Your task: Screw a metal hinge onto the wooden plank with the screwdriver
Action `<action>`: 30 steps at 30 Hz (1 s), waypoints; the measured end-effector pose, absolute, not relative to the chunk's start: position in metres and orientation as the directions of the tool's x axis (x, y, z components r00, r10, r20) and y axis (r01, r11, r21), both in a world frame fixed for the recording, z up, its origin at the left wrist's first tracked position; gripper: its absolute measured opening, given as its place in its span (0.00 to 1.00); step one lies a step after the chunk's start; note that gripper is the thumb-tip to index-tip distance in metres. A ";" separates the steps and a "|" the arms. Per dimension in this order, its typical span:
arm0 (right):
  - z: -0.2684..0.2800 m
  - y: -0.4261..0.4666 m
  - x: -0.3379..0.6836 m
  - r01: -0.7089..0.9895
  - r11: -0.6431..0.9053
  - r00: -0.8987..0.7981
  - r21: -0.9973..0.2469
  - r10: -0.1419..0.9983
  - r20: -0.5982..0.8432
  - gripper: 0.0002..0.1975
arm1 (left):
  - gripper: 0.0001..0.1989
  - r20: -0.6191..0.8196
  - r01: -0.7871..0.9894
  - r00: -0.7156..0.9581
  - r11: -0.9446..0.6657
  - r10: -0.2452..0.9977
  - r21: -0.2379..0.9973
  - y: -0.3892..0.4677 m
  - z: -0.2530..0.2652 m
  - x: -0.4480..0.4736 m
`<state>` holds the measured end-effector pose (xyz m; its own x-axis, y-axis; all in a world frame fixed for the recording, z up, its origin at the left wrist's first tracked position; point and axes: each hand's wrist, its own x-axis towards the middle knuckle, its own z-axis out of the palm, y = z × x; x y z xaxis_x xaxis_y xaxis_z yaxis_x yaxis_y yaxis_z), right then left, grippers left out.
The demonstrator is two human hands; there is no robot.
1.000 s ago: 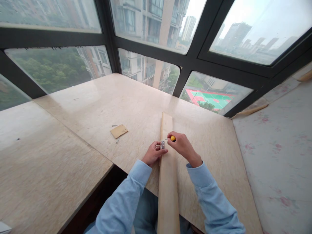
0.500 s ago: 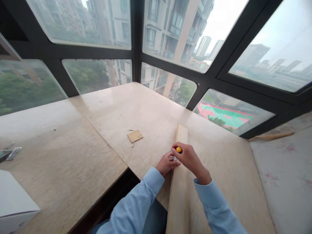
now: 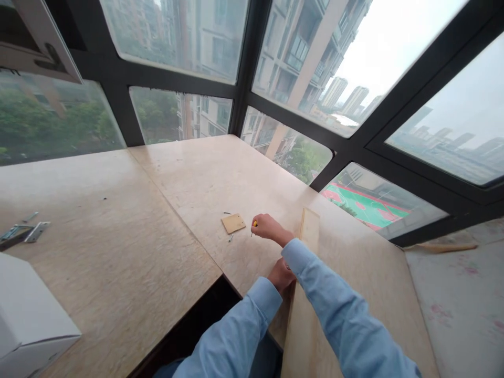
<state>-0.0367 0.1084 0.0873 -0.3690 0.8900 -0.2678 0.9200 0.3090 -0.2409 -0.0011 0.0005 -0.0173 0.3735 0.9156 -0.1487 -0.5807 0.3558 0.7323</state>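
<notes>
My right hand (image 3: pixel 268 227) is closed around a small screwdriver (image 3: pixel 255 223), whose yellow handle end shows at the fingers with a thin tip below. It hovers just right of a thin tan square plate (image 3: pixel 233 223) on the tabletop. One screw (image 3: pixel 230 238) lies in front of the plate and another (image 3: pixel 227 213) behind it. My left hand (image 3: pixel 281 274) stays at the left edge of a long pale wooden board (image 3: pixel 301 320), its fingers curled against it. My right sleeve covers most of those fingers and whatever metal piece is under them.
Metal hinge-like hardware (image 3: pixel 37 232) lies at the far left, behind a white box (image 3: pixel 35 315). A dark gap (image 3: pixel 205 302) cuts into the tabletop (image 3: pixel 157 252) at the front. Windows enclose the back, and a papered wall (image 3: pixel 452 299) stands at the right.
My right hand has lifted off the wooden board and moved left with the screwdriver towards the square plate. My left hand stays at the board. The whole view has shifted and tilted a little.
</notes>
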 end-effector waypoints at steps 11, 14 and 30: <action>0.071 0.149 -0.061 0.949 0.163 -0.267 -0.271 0.873 -0.408 0.07 | 0.15 -0.009 -0.472 0.387 0.207 0.922 0.857 -0.002 0.013 -0.024; 0.074 0.159 -0.063 0.961 0.156 -0.235 -0.227 0.895 -0.379 0.07 | 0.19 -0.025 -0.514 0.405 0.250 0.914 0.820 -0.002 0.017 -0.025; 0.123 0.128 -0.035 0.893 0.146 -0.226 -0.427 0.964 -0.144 0.09 | 0.38 -0.221 -0.619 0.559 0.580 0.799 0.530 0.002 -0.026 -0.006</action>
<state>-0.0354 0.1278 0.1226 -0.2258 0.9635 -0.1436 0.8926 0.1456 -0.4267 -0.0057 0.0016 -0.0264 0.5592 0.7991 -0.2209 -0.6188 0.5796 0.5302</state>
